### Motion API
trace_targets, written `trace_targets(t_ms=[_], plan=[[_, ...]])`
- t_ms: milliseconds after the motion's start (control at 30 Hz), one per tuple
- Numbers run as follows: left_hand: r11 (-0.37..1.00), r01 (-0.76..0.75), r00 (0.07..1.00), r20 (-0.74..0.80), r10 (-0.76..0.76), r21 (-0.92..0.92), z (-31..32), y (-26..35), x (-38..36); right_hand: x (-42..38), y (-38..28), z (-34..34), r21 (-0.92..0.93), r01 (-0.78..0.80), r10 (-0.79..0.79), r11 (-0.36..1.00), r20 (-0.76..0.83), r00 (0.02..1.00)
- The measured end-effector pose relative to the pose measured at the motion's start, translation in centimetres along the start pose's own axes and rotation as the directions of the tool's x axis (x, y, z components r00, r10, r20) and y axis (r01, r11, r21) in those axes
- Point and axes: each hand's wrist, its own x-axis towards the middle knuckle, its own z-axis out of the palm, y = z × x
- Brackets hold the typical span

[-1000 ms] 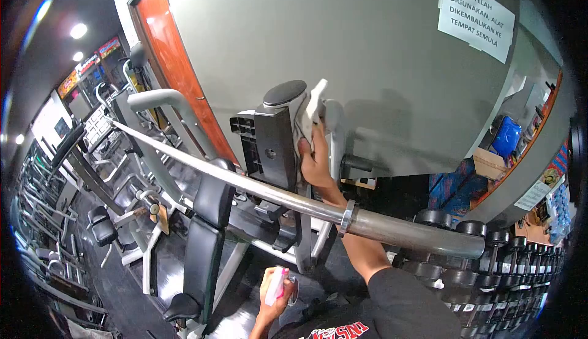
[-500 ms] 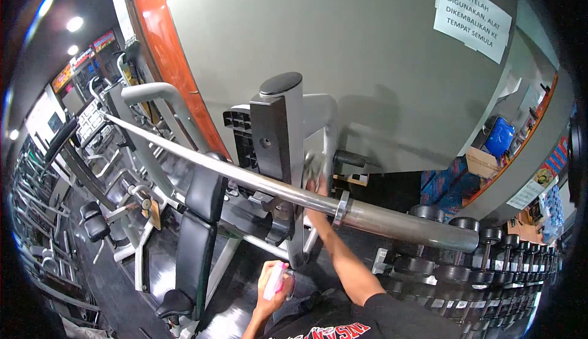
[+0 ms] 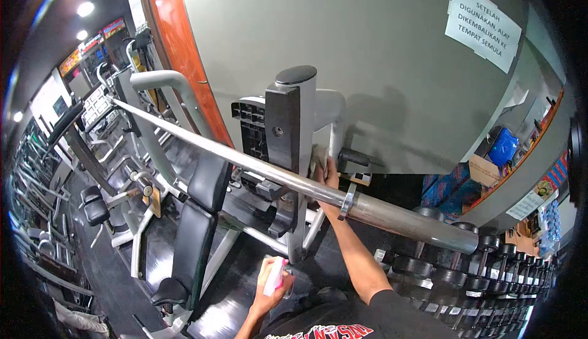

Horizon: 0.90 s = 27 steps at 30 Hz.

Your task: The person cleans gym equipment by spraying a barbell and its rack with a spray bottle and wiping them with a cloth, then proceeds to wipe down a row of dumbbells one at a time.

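Observation:
My left hand (image 3: 264, 285) is closed around a white and pink spray bottle (image 3: 275, 278), low in the head view, in front of my body. My right arm reaches out beneath the barbell (image 3: 245, 166), and my right hand (image 3: 328, 182) is on the far side of the bar. A pale cloth (image 3: 320, 158) is in its fingers, against the side of the grey rack post (image 3: 305, 118). The bar partly hides my right wrist. A black padded bench (image 3: 195, 235) stands left of the post.
Dumbbells (image 3: 450, 276) fill a rack at the lower right. A grey wall (image 3: 367, 38) with a paper sign (image 3: 484, 26) rises behind the post. Other gym machines (image 3: 131, 198) stand at left. A counter (image 3: 520, 161) curves along the right.
My right hand and the cloth have shifted slightly along the post's side. The whole view has moved a little, while my left hand still holds the spray bottle.

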Motion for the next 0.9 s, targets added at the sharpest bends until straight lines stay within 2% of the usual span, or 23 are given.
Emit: trace_targets(t_ms=[33,67,100,133,167,200,233,333,400,433,500,533,567,633,667,700,733,767,800,867,900], plan=[[1.000,0.002,1.000,-0.006,-0.002,-0.001,0.3,0.3,0.0,-0.1,-1.1,0.6,0.137,0.119,-0.114,0.983,-0.047,0.992],[0.998,-0.063,0.997,-0.032,0.064,0.015,0.6,0.5,0.1,-0.3,1.0,2.4,0.033,0.313,-0.302,0.949,-0.182,0.936],[0.991,-0.126,0.990,-0.055,0.128,0.035,0.6,0.6,0.1,-1.3,3.5,4.3,0.353,0.212,-0.144,0.911,-0.209,0.967],[0.991,-0.126,0.990,-0.058,0.128,0.039,0.3,0.5,0.0,-2.9,4.1,5.2,0.047,0.244,-0.224,0.969,-0.257,0.940],[0.981,-0.160,0.987,0.004,0.161,0.111,0.1,0.2,-0.1,-4.3,4.0,5.6,-0.264,0.245,-0.317,0.933,-0.277,0.907],[0.964,-0.194,0.980,0.067,0.185,0.179,0.1,0.1,-0.2,-6.1,4.0,5.1,-0.233,0.267,-0.313,0.935,-0.186,0.931],[0.965,-0.190,0.981,0.063,0.181,0.179,0.1,0.4,-0.3,-8.1,3.4,4.2,-0.203,0.283,-0.306,0.937,-0.093,0.947],[0.988,-0.127,0.992,-0.009,0.128,0.090,0.9,1.2,-0.9,-13.3,8.5,2.5,-0.323,0.314,-0.337,0.893,-0.016,0.941],[0.984,-0.132,0.991,0.019,0.130,0.121,0.9,0.3,-1.2,-15.2,10.2,0.7,-0.220,0.109,-0.089,0.969,0.096,0.991],[0.984,-0.128,0.992,0.017,0.126,0.122,0.8,0.2,-1.5,-15.3,10.1,-0.2,-0.266,0.135,-0.112,0.954,0.102,0.989],[0.997,-0.035,0.997,0.078,0.030,0.066,0.7,0.1,-1.7,-14.2,10.1,-0.2,-0.167,0.078,-0.087,0.983,-0.051,0.995],[0.998,-0.028,0.996,0.081,0.023,0.064,0.6,0.2,-1.8,-13.1,5.5,-0.5,-0.082,-0.029,0.021,0.996,-0.089,0.996],[0.998,0.016,0.993,0.115,-0.024,0.064,0.6,0.4,-1.9,-11.7,4.7,0.0,-0.043,0.089,-0.095,0.995,-0.154,0.983],[0.995,0.074,0.985,0.154,-0.083,0.061,0.9,0.4,-2.5,-9.3,-0.8,1.1,0.133,0.153,-0.130,0.979,-0.164,0.978],[0.999,0.037,0.988,0.152,-0.041,0.029,0.9,0.1,-2.6,-8.3,0.9,1.2,-0.143,0.144,-0.155,0.979,-0.068,0.986],[1.000,-0.005,0.989,0.150,0.006,-0.003,0.8,0.1,-2.5,-7.6,-0.5,2.1,-0.095,0.186,-0.187,0.978,-0.003,0.982],[0.972,-0.207,0.968,0.165,0.187,0.114,0.5,0.8,-2.2,-7.7,0.3,3.4,-0.161,0.257,-0.274,0.953,-0.089,0.958],[0.974,-0.200,0.968,0.176,0.179,0.107,0.4,1.6,-2.4,-8.0,2.0,4.3,-0.235,0.317,-0.359,0.919,-0.167,0.918],[0.971,-0.221,0.966,0.155,0.206,0.087,0.1,2.4,-2.5,-9.0,3.8,4.0,-0.244,0.309,-0.355,0.919,-0.175,0.918],[0.950,-0.302,0.948,0.134,0.290,0.079,-0.6,2.7,-2.7,-12.2,7.3,3.5,-0.307,0.218,-0.249,0.926,-0.066,0.966],[0.953,-0.294,0.950,0.134,0.282,0.077,-0.8,3.3,-3.1,-13.8,8.3,3.3,-0.309,0.211,-0.242,0.927,-0.063,0.968]])
